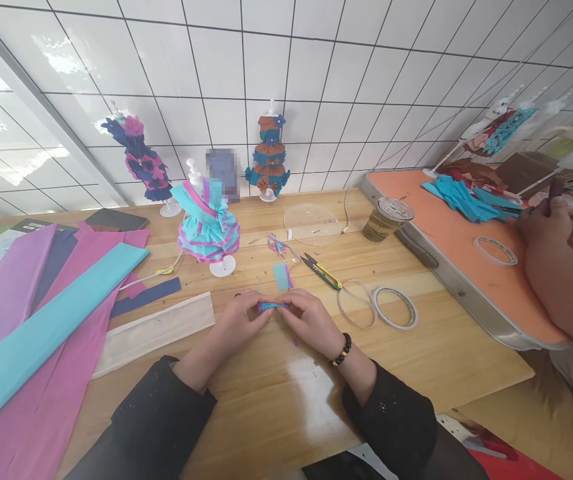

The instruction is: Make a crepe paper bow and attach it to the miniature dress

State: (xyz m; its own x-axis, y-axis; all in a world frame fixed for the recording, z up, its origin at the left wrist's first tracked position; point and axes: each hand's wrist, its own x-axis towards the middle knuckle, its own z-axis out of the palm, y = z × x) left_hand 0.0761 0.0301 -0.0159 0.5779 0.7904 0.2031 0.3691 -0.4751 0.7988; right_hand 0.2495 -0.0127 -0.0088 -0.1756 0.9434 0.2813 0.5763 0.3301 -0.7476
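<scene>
Between my two hands is a small gathered strip [269, 307] in turquoise with purple edges, pinched at both ends. My left hand [242, 317] grips its left end, and my right hand [311, 319], with a dark beaded bracelet at the wrist, grips the right end. Just beyond the fingers lies a small turquoise piece [282, 276] with a purple edge. Yellow-and-green thread snips [322, 271] rest to the right of it, blades pointing away. A turquoise ruffled doll dress [210, 230] with pink trim stands on a small white stand behind my left hand.
Long turquoise [56, 333] and pink sheets [51, 400] cover the left side, beside a cream strip [161, 330]. Tape rolls [395, 308] and a lidded cup [386, 220] stand at right. Two more dressed stands are near the tiled wall. Another person's arm [561, 267] rests over the orange table [446, 267].
</scene>
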